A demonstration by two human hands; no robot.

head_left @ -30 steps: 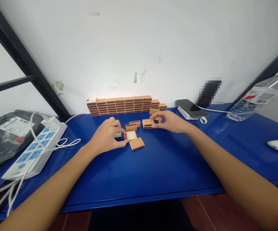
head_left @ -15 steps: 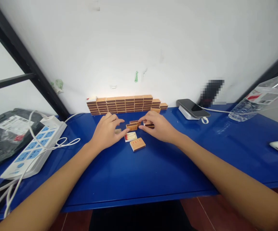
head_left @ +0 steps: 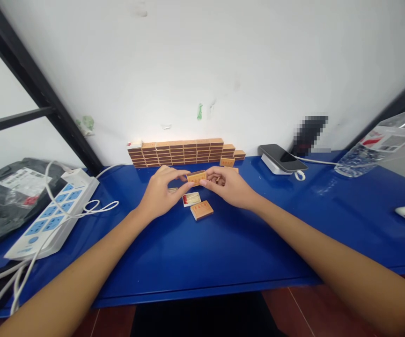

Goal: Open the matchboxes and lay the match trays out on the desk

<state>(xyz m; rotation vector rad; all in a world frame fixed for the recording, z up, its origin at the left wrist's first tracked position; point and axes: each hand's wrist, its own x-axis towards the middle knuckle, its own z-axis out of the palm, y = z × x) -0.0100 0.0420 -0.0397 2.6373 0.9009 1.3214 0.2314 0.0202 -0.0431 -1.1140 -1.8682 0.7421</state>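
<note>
While lifted between both, matchbox (head_left: 196, 178) pinched by left hand (head_left: 160, 196), right hand (head_left: 231, 187).

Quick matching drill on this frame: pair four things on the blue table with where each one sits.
1. small tan matchbox
2. open tray of red-tipped matches
3. white power strip
4. black phone

a. on a white stand, far right
b. flat on the table below the hands
c. table's left end
d. held between both hands

Pairs: 1-d, 2-b, 3-c, 4-a
</note>
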